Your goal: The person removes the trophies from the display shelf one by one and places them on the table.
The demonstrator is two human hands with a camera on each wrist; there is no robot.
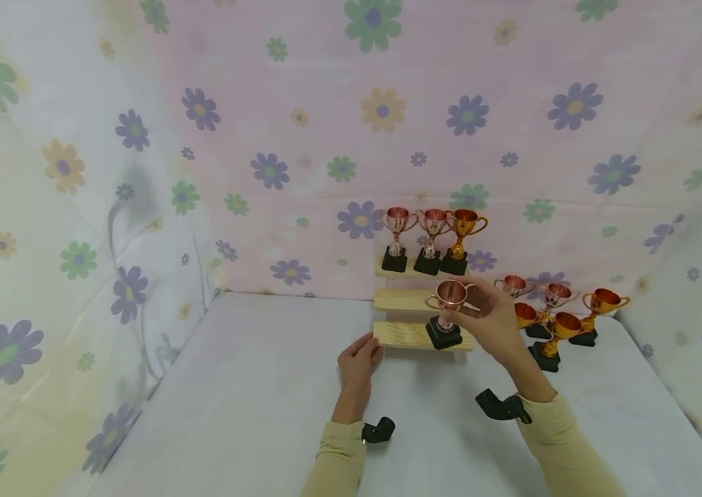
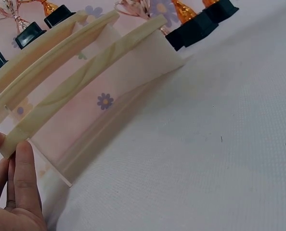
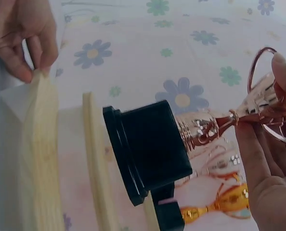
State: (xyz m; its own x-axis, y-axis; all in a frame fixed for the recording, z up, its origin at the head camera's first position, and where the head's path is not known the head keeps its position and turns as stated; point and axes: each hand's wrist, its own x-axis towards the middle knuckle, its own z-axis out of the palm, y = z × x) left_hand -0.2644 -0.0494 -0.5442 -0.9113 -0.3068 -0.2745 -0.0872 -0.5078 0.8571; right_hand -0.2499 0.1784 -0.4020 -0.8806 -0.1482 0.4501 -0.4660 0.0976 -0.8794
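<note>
My right hand (image 1: 495,321) holds a rose-gold trophy cup (image 1: 451,295) by its bowl and stem. Its black base (image 3: 150,149) overlaps the lowest board in the head view and hangs off the boards in the right wrist view. The stepped wooden shelf (image 1: 400,334) has three pale boards on translucent side panels. At its left front corner, my left hand (image 1: 358,362) pinches the end of the lowest board (image 2: 80,82) between thumb and fingers. On the top board stand two pinkish trophies (image 1: 397,222) and one gold trophy (image 1: 465,224), side by side.
Right of the shelf, several gold and pinkish trophies (image 1: 564,326) stand close together on the white-covered table (image 1: 251,400). Flower-print cloth (image 1: 301,207) hangs behind and at both sides. A black wrist camera (image 1: 378,431) sits on the left sleeve, another (image 1: 502,406) on the right.
</note>
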